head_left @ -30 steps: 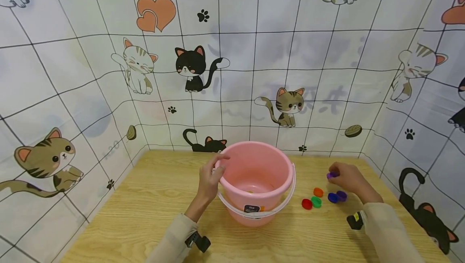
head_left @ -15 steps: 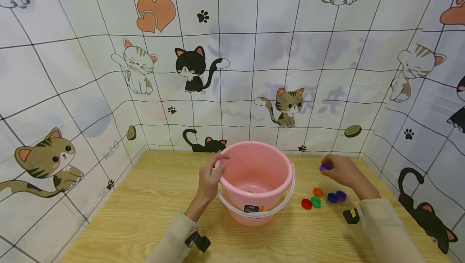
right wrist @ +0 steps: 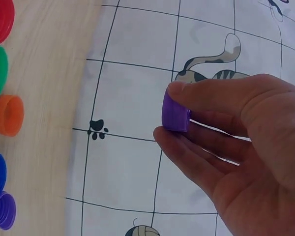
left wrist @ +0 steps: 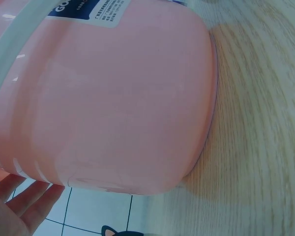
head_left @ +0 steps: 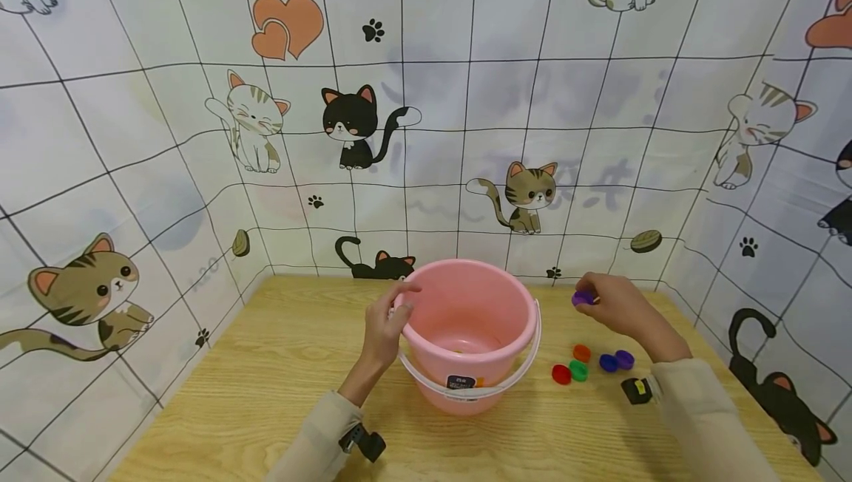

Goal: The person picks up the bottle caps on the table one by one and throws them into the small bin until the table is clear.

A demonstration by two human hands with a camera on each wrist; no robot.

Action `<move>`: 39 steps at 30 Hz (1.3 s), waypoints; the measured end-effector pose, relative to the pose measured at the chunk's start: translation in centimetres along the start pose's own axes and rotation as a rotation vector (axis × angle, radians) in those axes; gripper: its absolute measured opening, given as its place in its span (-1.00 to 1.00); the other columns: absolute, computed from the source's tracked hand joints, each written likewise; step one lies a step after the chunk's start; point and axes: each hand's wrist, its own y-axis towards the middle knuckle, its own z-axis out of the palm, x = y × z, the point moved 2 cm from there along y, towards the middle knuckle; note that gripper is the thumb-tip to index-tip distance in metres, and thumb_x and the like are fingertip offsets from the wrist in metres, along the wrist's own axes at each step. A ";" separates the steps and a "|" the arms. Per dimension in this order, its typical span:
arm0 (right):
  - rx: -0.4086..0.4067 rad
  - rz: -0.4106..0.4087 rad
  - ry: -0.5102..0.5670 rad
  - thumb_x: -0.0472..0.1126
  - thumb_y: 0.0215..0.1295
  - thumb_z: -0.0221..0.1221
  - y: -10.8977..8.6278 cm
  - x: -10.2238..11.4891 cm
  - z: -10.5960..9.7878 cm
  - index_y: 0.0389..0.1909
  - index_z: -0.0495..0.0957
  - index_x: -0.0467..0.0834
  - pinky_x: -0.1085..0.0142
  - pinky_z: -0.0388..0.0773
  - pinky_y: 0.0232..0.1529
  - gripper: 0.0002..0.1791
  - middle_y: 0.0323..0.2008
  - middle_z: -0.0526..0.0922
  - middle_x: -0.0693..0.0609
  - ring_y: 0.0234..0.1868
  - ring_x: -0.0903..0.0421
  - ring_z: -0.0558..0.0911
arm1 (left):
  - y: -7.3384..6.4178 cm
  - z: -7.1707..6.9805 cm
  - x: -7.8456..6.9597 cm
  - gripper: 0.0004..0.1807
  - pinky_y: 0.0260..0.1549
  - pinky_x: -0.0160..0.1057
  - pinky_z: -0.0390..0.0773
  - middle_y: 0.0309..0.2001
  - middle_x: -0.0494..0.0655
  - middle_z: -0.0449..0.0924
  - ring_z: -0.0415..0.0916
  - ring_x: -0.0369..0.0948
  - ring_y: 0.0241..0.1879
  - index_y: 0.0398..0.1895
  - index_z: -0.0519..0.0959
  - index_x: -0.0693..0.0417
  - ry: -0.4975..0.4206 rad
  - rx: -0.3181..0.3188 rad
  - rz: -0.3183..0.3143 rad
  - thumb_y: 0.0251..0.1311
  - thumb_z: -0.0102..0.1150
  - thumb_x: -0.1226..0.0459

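A pink bucket [head_left: 466, 334] stands upright on the wooden table, its white handle [head_left: 475, 393] hanging down at the front. My left hand [head_left: 386, 327] grips the bucket's left rim, thumb over the edge; its fingertips show against the bucket's outer wall in the left wrist view. To the right of the bucket, my right hand [head_left: 615, 310] pinches a purple bottle cap [right wrist: 176, 112] between thumb and fingers, raised above the table. On the table below it lie red [head_left: 561, 374], green [head_left: 578, 371], orange [head_left: 582, 353], blue [head_left: 609, 363] and another purple bottle cap [head_left: 624, 359].
Cat-print cloth walls [head_left: 433, 208] enclose the back and both sides of the table [head_left: 279, 393]. Each wrist carries a small black camera. A dark label [head_left: 461, 382] is on the bucket's front.
My right hand has lifted the purple bottle cap and carried it leftward toward the bucket. The left hand and the bucket have stayed in place.
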 end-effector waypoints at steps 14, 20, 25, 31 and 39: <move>-0.025 -0.098 -0.003 -0.27 0.30 0.34 0.6 2.8 -1.1 -0.01 0.63 -0.36 0.03 0.74 -0.17 -0.69 -0.18 0.75 -0.17 -0.17 -0.09 0.75 | 0.0 0.0 -0.1 -0.64 -0.57 -0.35 0.51 -0.30 0.23 0.68 0.52 -0.20 -0.52 0.00 0.71 -0.06 0.000 -0.002 0.004 0.25 -0.02 0.19; -0.033 -0.124 -0.007 -0.26 0.30 0.35 0.9 3.7 -1.4 -0.03 0.65 -0.33 0.04 0.74 -0.17 -0.71 -0.18 0.74 -0.15 -0.16 -0.09 0.75 | 0.1 0.0 0.0 -0.64 -0.54 -0.35 0.54 -0.23 0.21 0.71 0.56 -0.14 -0.47 0.00 0.70 -0.05 0.001 0.000 0.003 0.25 -0.02 0.20; -0.055 -0.144 -0.003 -0.27 0.28 0.37 1.2 4.5 -1.8 -0.05 0.66 -0.32 0.05 0.75 -0.16 -0.72 -0.20 0.73 -0.14 -0.19 -0.07 0.75 | 0.0 0.0 0.1 -0.65 -0.54 -0.35 0.52 -0.24 0.20 0.72 0.54 -0.19 -0.46 -0.02 0.71 -0.03 0.010 -0.005 0.000 0.26 -0.01 0.20; -0.080 -0.165 0.000 -0.28 0.26 0.38 1.8 5.6 -2.3 -0.05 0.66 -0.32 0.05 0.75 -0.17 -0.72 -0.20 0.73 -0.15 -0.21 -0.05 0.73 | 0.0 0.0 0.0 -0.65 -0.51 -0.35 0.52 -0.26 0.18 0.72 0.53 -0.21 -0.44 -0.03 0.72 -0.06 0.026 -0.015 0.003 0.25 -0.02 0.19; -0.069 -0.206 0.028 -0.28 0.30 0.35 2.5 6.3 -2.3 -0.01 0.65 -0.34 0.04 0.74 -0.14 -0.70 -0.16 0.75 -0.18 -0.17 -0.07 0.75 | 0.0 0.0 0.0 -0.65 -0.46 -0.35 0.53 -0.22 0.09 0.73 0.53 -0.23 -0.38 -0.04 0.72 -0.05 0.021 -0.021 0.007 0.25 -0.01 0.19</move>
